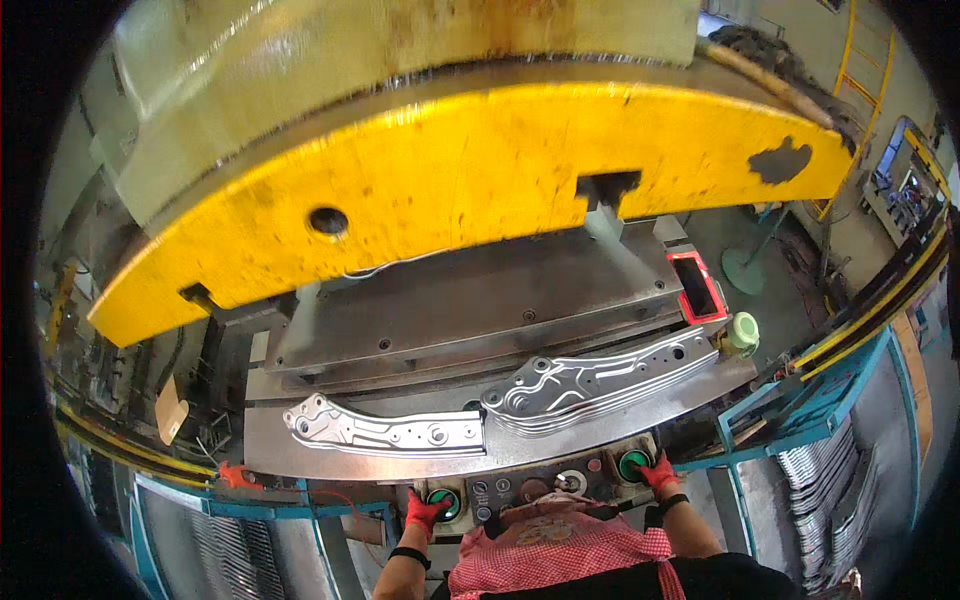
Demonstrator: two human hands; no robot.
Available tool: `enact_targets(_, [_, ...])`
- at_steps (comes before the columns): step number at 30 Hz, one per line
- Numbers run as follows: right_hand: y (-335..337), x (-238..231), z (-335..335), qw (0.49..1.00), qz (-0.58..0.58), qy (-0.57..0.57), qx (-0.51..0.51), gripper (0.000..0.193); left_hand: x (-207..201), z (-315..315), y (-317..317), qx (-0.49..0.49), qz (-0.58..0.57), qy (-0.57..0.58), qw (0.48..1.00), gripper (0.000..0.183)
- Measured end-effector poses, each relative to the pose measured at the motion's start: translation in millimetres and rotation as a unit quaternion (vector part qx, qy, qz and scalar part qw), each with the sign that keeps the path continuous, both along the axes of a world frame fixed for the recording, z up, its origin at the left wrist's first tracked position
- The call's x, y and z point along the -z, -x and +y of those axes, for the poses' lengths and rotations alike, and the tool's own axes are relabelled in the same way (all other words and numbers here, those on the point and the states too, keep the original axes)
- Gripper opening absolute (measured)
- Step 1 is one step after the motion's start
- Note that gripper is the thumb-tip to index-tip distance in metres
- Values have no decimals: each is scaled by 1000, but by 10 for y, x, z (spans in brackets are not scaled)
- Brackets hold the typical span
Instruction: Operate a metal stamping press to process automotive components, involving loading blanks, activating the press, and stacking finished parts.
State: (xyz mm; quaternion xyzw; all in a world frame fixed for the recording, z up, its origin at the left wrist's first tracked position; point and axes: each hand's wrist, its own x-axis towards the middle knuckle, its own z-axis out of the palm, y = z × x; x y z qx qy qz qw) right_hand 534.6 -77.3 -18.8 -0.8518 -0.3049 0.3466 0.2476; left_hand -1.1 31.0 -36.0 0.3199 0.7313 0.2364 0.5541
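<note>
My left hand (pixel 426 511), in a red glove, rests at a round green push button (pixel 442 505) on the left of the control panel. Its thumb reaches onto the button and the fingers are apart. At the panel's right, my right hand (pixel 659 474), also red-gloved, lies against a second green push button (pixel 632 464) with its fingers spread. Neither hand holds anything. Beyond the panel, a bright stamped metal part (pixel 385 430) lies on the steel press bed (pixel 270 440). To its right sits a stack of similar, darker stamped parts (pixel 600 385).
A yellow press ram (pixel 480 190) hangs above the die block (pixel 460 310). A red-framed phone-like device (pixel 698 288) and a pale green cup-like object (pixel 742 330) are at the bed's right end. Racks of metal parts (pixel 825 490) flank the panel. A red glove-like item (pixel 238 476) lies left.
</note>
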Motion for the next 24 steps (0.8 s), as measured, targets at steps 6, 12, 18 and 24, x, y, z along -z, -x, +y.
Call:
enact_targets(6, [-81, 500, -6, 998, -33, -50, -23, 84, 234, -20, 219, -2, -9, -17, 1000, 129])
enact_targets(12, [9, 216, 205, 993, 112, -24, -22, 101, -234, -116, 381, 34, 69, 25, 997, 135])
enact_targets(18, [-124, -2145, 708, 913, -298, -275, 41, 95, -2611, 435, 162, 264, -123, -23, 956, 51])
enact_targets(24, [198, -2724, 1801, 822, -283, -159, -468, 104, -3926, 1732, -850, 298, 281, -456, 790, 56])
